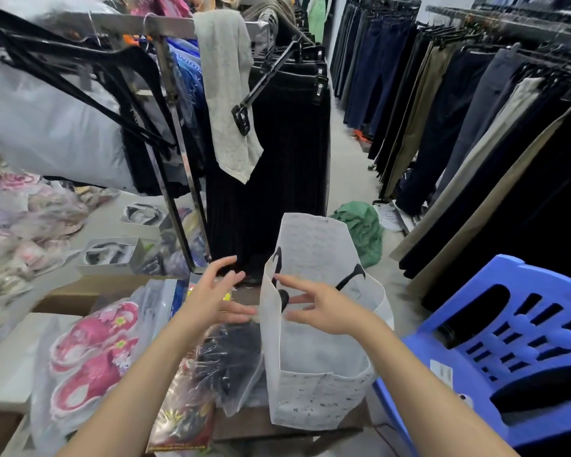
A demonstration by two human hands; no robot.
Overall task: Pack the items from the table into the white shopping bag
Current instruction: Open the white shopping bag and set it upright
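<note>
While the left hand (216, 291) and right hand (323, 308) hover, fingers spread and holding nothing, the white shopping bag (317, 390) stands open beneath the right hand; 3 wrapped items (231, 354), pink slippers (93, 351) among them, lie below and left of the left hand, seemingly not yet packed.

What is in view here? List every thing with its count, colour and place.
white shopping bag: one, white with black handles, upright at the right end of the table, mouth open
slippers: one pair, pink, in clear plastic, left on the table
dark bundle: one, black, in clear plastic, against the bag's left side
printed packet: one, red, at the near table edge
boxes: two, white, far left
chair: one, blue, right of the bag
cloth: one, grey, draped over the rack
trousers: many, dark and beige, hung along the right
left hand: one, fingers spread, left of the bag
right hand: one, fingers spread, at the bag's mouth
</note>
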